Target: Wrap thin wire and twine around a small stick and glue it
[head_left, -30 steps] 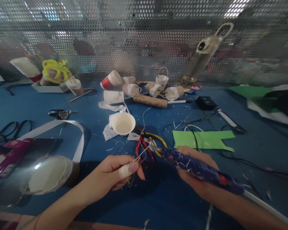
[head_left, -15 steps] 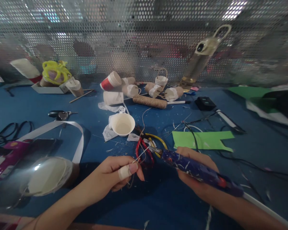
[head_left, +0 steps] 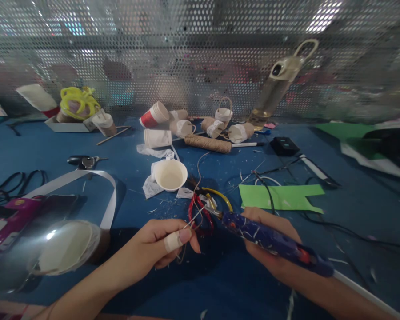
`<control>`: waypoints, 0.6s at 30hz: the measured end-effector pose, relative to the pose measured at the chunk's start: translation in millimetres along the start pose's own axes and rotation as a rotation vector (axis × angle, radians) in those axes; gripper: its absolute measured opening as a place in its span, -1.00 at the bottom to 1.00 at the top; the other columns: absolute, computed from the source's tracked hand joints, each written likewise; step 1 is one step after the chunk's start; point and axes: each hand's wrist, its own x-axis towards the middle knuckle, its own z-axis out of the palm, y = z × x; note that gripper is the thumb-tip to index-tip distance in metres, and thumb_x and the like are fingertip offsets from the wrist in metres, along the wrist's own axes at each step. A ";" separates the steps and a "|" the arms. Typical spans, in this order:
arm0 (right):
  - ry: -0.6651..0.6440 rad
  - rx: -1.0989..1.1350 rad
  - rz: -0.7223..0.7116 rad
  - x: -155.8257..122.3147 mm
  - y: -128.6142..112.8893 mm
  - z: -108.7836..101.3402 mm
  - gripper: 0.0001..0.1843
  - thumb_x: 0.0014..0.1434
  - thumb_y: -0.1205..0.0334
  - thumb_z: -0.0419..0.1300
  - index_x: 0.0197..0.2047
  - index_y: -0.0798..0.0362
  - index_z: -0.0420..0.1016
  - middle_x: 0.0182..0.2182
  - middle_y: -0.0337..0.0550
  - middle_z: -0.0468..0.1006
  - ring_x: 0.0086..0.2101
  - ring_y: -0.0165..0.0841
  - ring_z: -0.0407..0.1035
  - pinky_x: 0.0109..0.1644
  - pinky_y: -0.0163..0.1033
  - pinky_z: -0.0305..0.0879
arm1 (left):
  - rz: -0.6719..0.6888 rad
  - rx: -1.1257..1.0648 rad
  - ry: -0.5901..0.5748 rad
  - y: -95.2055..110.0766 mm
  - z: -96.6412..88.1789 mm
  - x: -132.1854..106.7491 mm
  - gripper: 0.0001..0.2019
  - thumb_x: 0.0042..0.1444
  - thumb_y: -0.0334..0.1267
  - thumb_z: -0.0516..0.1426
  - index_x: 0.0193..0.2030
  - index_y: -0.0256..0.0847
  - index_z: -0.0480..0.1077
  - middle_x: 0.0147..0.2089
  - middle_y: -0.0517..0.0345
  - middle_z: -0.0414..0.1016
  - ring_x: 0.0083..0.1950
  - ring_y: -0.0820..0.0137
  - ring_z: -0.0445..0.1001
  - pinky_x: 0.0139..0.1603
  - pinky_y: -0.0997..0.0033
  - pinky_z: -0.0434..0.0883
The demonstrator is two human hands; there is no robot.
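Observation:
My left hand [head_left: 171, 242], its thumb wrapped in a white bandage, pinches a thin pale strand [head_left: 198, 215] that sticks up and to the right. Below the fingers a loop of brown twine [head_left: 183, 255] hangs. In my right hand [head_left: 270, 240] is a blue glue gun [head_left: 266, 235], with a white glue stick [head_left: 360, 289] coming out of its rear. Its metal nozzle [head_left: 213, 212] is at or very near the strand's tip; contact I cannot tell. Just behind lie red-handled pliers [head_left: 191, 209] and a yellow-handled tool [head_left: 225, 198].
A white paper cup [head_left: 171, 174] stands beyond my hands, before a twine roll [head_left: 208, 143] and several small wrapped cups. Green paper [head_left: 280, 197] and black cables lie right. At left are a purple glue gun [head_left: 13, 218], a phone and a lidded container. A bottle [head_left: 276, 89] leans behind.
The glue gun's nozzle has shifted slightly left and down along the strand. My left hand keeps its pinch, nearly still. The view has moved a little.

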 end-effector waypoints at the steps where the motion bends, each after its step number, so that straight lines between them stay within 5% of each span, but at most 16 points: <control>1: 0.003 -0.001 0.000 -0.5 1.2 0.4 -0.80 0.11 0.44 0.15 -0.43 -0.04 0.25 -0.53 -0.29 0.33 -0.55 -0.39 0.21 -0.47 -0.28 0.17 | 0.005 -0.001 0.003 -0.8 -0.3 0.3 -0.63 0.32 0.01 0.11 -0.27 -0.28 0.53 -0.62 0.41 -0.01 -0.61 0.59 -0.08 -0.61 0.53 -0.10; 12: 0.118 0.070 0.048 3.8 -5.5 7.0 -0.78 0.14 0.35 0.16 -0.49 -0.03 0.23 -0.59 -0.33 0.25 -0.59 -0.42 0.16 -0.52 -0.30 0.14 | 0.006 0.032 -0.002 -2.9 -1.8 0.2 -0.63 0.33 -0.01 0.10 -0.26 -0.29 0.53 -0.60 0.40 0.00 -0.59 0.59 -0.06 -0.60 0.53 -0.09; 18: 0.160 -0.015 0.034 9.2 2.5 0.7 -0.91 0.24 0.29 0.20 -0.32 -0.03 0.38 -0.40 -0.22 0.49 -0.43 -0.33 0.40 -0.36 -0.26 0.31 | 0.011 0.018 -0.005 -0.7 -0.6 0.8 -0.63 0.32 0.01 0.11 -0.27 -0.28 0.52 -0.61 0.42 -0.03 -0.60 0.59 -0.10 -0.60 0.52 -0.11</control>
